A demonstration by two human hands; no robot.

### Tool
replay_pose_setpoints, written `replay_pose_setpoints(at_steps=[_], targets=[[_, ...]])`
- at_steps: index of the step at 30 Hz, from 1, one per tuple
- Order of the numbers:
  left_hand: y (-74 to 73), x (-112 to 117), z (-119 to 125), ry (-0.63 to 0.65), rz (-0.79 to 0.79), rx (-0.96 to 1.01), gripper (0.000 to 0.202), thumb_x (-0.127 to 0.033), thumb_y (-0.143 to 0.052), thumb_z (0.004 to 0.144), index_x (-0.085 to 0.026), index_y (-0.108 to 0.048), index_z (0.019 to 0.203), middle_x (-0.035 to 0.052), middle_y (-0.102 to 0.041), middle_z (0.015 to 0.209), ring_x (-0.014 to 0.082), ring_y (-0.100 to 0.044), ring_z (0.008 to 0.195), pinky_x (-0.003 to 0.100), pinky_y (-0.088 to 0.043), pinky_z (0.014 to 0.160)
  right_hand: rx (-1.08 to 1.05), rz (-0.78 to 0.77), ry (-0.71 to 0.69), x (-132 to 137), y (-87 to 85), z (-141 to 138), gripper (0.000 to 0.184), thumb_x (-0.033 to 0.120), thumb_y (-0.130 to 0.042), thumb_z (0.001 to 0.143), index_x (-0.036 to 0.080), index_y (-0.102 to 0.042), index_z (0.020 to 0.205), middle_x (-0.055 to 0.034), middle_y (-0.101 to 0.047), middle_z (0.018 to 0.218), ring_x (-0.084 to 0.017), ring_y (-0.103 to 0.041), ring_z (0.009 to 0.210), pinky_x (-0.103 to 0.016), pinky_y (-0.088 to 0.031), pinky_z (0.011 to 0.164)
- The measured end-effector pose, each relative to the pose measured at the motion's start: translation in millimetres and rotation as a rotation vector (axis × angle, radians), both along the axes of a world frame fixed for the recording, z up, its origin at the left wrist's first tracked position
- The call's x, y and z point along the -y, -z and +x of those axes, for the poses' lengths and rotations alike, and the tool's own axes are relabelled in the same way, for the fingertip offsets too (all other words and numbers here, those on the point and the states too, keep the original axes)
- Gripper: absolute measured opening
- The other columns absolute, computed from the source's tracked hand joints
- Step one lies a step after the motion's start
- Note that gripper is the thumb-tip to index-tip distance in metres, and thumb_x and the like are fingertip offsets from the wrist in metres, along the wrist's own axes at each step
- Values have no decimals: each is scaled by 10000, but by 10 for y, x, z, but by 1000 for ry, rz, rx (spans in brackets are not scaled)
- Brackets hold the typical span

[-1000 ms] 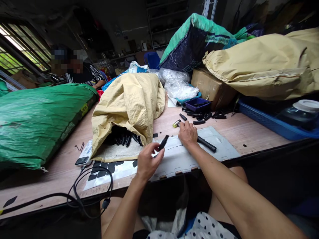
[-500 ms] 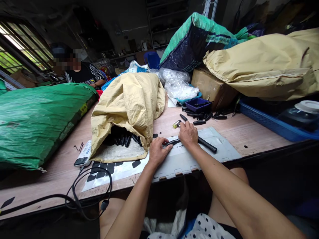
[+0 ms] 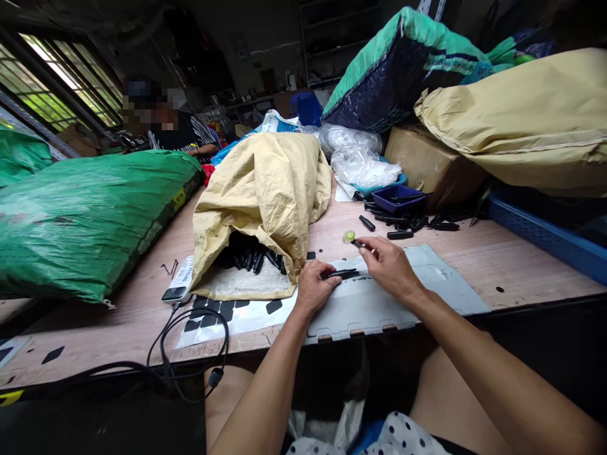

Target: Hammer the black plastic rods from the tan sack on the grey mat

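My left hand [image 3: 313, 284] is closed on a slim black stick-like part [image 3: 342, 273], which it presses flat on a grey plastic sheet [image 3: 427, 287] at the table's front edge. My right hand [image 3: 389, 264] pinches a small tool with a yellow-green tip [image 3: 349, 237] just beyond that part. An open tan sack [image 3: 265, 196] lies to the left of my hands, with several black parts [image 3: 253, 259] spilling from its mouth.
Loose black parts [image 3: 403, 222] and a small blue tray [image 3: 396, 197] lie behind my right hand. Green sacks [image 3: 85, 215], a cardboard box [image 3: 429, 165], another tan sack [image 3: 521, 120] and a blue crate [image 3: 550, 237] crowd the table. A black cable [image 3: 190, 354] hangs over the front edge. Another person [image 3: 165, 123] sits far left.
My left hand has brought the black part down from the air onto the grey sheet beside my right hand. My right hand now lifts the small tool. The view has shifted rightward.
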State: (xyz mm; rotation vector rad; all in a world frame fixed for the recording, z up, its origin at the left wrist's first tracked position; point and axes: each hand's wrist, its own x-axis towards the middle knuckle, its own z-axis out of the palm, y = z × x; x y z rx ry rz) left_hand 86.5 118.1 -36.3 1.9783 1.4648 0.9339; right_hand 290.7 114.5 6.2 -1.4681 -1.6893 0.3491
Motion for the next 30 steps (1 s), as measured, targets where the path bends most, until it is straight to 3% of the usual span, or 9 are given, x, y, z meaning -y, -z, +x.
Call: replay_pose_setpoints(at_steps=[5, 9, 16, 20, 25, 30], targets=[[-33, 8, 8, -14, -13, -7, 149, -150, -813, 744, -214, -764, 869, -1, -655, 844, 182, -582, 889, 313, -451, 833, -20, -14, -188, 348, 80, -168, 316, 220, -523, 933, 233, -728, 1173, -62, -747, 1118, -199, -683, 1006, -324, -526, 921], [-47, 10, 14, -4, -10, -42, 138, -151, -802, 752, -219, -771, 869, -5, -644, 820, 185, -575, 880, 320, -447, 837, 73, -56, -189, 428, 161, -225, 335, 215, -490, 958, 244, -710, 1209, -60, -737, 1106, -197, -674, 1033, -311, -518, 935], [-34, 13, 22, -29, -20, -35, 121, -162, -799, 754, -218, -760, 854, 3, -656, 853, 187, -579, 896, 327, -454, 850, 58, -12, -84, 453, 91, -89, 339, 246, -486, 966, 238, -701, 1228, -77, -733, 1153, -217, -673, 1060, -322, -518, 940], [-18, 4, 21, -25, -18, -22, 131, -152, -802, 745, -212, -756, 852, 0, -650, 842, 183, -576, 887, 319, -449, 836, 92, -80, -92, 472, 97, -55, 310, 244, -511, 945, 245, -728, 1166, -53, -745, 1074, -200, -685, 964, -306, -520, 875], [-22, -4, 19, -16, -20, -25, 144, -157, -811, 730, -212, -745, 846, -1, -642, 841, 187, -571, 891, 318, -445, 835, 94, -17, 58, 171, 31, 33, 340, 250, -526, 939, 235, -703, 1229, -54, -724, 1180, -196, -668, 997, -297, -494, 860], [-50, 33, 30, -24, -12, -81, 178, -159, -807, 711, -212, -711, 851, -1, -661, 858, 196, -577, 894, 326, -443, 830, 311, -155, 233, -270, 139, 98, 350, 214, -526, 927, 238, -711, 1223, -74, -700, 1151, -224, -626, 1035, -310, -447, 841]])
